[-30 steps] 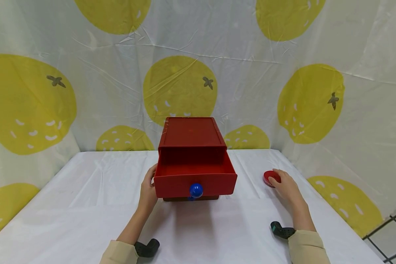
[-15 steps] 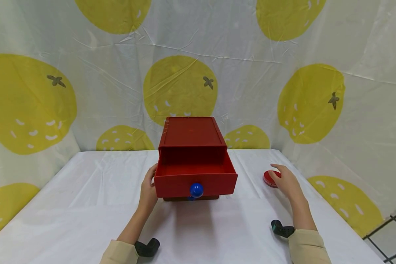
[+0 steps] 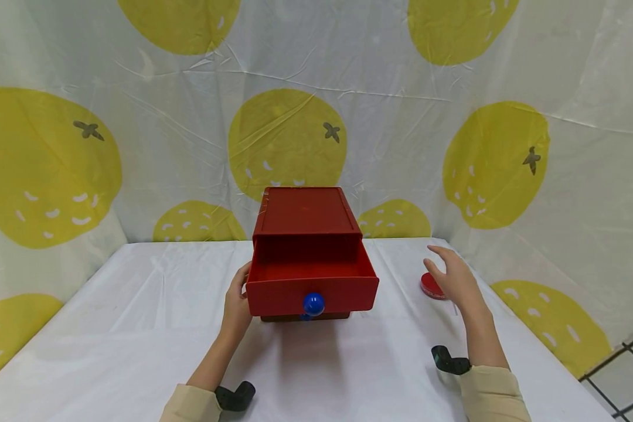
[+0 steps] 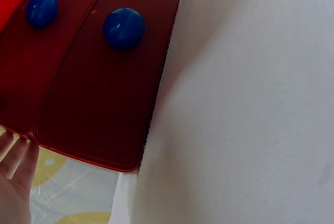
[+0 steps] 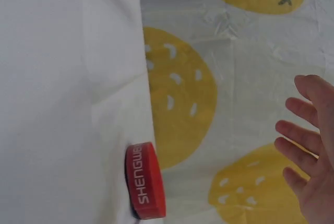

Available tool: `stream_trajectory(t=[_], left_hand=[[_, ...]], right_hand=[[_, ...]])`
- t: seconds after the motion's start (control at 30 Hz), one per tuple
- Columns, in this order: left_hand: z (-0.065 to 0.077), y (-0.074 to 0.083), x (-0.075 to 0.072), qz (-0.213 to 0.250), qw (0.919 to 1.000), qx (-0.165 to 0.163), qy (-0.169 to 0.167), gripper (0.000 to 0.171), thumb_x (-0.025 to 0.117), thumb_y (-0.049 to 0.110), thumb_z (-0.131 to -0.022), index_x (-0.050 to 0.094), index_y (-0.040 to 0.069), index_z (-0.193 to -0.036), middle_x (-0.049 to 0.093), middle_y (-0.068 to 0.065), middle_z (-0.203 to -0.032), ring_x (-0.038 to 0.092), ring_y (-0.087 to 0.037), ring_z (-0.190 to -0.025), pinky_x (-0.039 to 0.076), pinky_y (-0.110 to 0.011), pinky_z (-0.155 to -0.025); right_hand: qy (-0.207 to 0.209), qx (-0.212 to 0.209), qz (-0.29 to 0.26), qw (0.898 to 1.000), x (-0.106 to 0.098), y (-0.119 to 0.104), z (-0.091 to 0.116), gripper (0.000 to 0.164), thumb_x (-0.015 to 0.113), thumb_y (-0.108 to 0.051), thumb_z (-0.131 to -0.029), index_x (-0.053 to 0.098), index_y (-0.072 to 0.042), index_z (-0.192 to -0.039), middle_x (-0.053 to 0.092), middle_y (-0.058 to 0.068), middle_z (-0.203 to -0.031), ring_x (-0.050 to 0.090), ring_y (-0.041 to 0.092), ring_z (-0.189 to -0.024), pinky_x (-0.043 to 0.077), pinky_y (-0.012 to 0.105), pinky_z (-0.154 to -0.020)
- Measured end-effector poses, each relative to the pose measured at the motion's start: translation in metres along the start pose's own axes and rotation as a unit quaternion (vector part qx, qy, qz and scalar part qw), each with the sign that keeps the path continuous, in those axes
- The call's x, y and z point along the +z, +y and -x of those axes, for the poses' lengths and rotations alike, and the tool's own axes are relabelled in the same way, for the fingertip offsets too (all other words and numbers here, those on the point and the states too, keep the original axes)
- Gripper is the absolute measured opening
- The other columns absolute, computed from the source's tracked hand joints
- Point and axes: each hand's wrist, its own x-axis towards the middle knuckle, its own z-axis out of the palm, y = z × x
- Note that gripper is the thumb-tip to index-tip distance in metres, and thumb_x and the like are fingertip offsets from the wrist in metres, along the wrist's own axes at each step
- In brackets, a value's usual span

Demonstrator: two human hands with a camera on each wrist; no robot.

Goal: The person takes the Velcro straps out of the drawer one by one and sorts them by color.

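A red drawer box (image 3: 307,211) stands in the middle of the table, with its upper drawer (image 3: 295,297) pulled out and nothing visible inside. Both drawers have round blue knobs; the lower knob (image 4: 123,28) shows best in the left wrist view. My left hand (image 3: 236,308) rests against the box's left side, its fingers fairly straight in the left wrist view. On the right lies a flat, round red object (image 3: 431,286) with white "SHENGWE…" lettering along its side. My right hand (image 3: 458,281) hovers just above it, fingers spread and holding nothing.
A white cloth (image 3: 137,316) covers the table. Behind it hangs a pale curtain (image 3: 380,140) printed with large yellow fruit. Dark wrist devices (image 3: 235,397) are strapped on both wrists. Grey tiles (image 3: 625,375) show at the lower right, beyond the table edge.
My right hand has let go of the round red object and lifted up off it, fingers spreading. The object stays in place. My left hand and the drawer box have not moved.
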Motion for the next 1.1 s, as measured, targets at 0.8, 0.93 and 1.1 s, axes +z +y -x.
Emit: stream_trajectory(t=[0.8, 0.93, 1.1], left_hand=[[-0.001, 0.000, 0.000, 0.006, 1.0000, 0.003, 0.004, 0.044, 0.051, 0.010, -0.090, 0.044, 0.020, -0.132, 0.051, -0.003, -0.127, 0.047, -0.014, -0.112, 0.045, -0.013, -0.080], [-0.001, -0.001, 0.000, 0.007, 1.0000, 0.000, 0.002, 0.045, 0.051, 0.010, -0.089, 0.043, 0.020, -0.132, 0.050, -0.003, -0.127, 0.046, -0.014, -0.112, 0.045, -0.014, -0.080], [-0.002, -0.003, 0.000, 0.003, 1.0000, 0.000, 0.003, 0.045, 0.052, 0.010, -0.089, 0.043, 0.019, -0.132, 0.051, -0.004, -0.127, 0.047, -0.016, -0.112, 0.046, -0.015, -0.080]], right_hand=[[0.084, -0.116, -0.004, 0.990, -0.018, -0.076, 0.013, 0.050, 0.052, -0.032, -0.091, 0.041, -0.011, -0.135, 0.043, 0.019, -0.136, 0.036, 0.038, -0.126, 0.032, 0.059, -0.098], [0.091, -0.137, -0.018, 0.986, -0.017, -0.083, 0.015, 0.049, 0.054, -0.031, -0.091, 0.043, -0.011, -0.134, 0.044, 0.017, -0.135, 0.038, 0.036, -0.125, 0.033, 0.058, -0.097], [0.101, -0.162, -0.027, 0.981, -0.019, -0.092, 0.019, 0.048, 0.055, -0.028, -0.090, 0.044, -0.012, -0.134, 0.045, 0.016, -0.135, 0.038, 0.036, -0.126, 0.032, 0.057, -0.098]])
